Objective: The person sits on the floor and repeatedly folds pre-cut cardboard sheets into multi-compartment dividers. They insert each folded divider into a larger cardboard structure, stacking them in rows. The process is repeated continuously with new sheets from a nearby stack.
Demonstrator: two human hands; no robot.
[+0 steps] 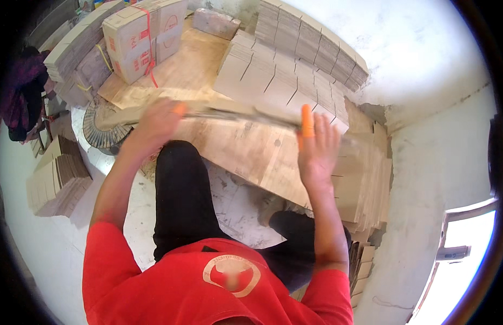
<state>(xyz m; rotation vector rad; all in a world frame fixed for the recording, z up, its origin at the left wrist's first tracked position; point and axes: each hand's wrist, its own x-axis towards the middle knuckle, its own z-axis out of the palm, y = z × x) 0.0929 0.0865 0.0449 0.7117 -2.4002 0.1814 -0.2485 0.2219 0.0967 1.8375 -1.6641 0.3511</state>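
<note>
My left hand (pixel 154 123) and my right hand (pixel 319 147) are raised over a wooden board, both blurred by motion. Between them stretches a thin bundle of brown cardboard strips (pixel 229 114), seen almost edge-on and smeared. The left fingers wrap around its left part. At its right end, my right thumb presses against it, with the fingers behind. Orange covers sit on a digit of each hand. Just beyond the bundle stands a stack of slotted cardboard sheets (pixel 273 76). Left of my left hand lies a curved, dark ribbed object (pixel 100 131).
The wooden board (pixel 235 149) spans in front of my knees. A carton with red straps (pixel 135 46) stands back left, beside a tape-wrapped block (pixel 216 23). More slotted cardboard stacks rest at right (pixel 359 179), far back (pixel 311 38) and on the left floor (pixel 59 179). A white wall (pixel 424 146) bounds the right.
</note>
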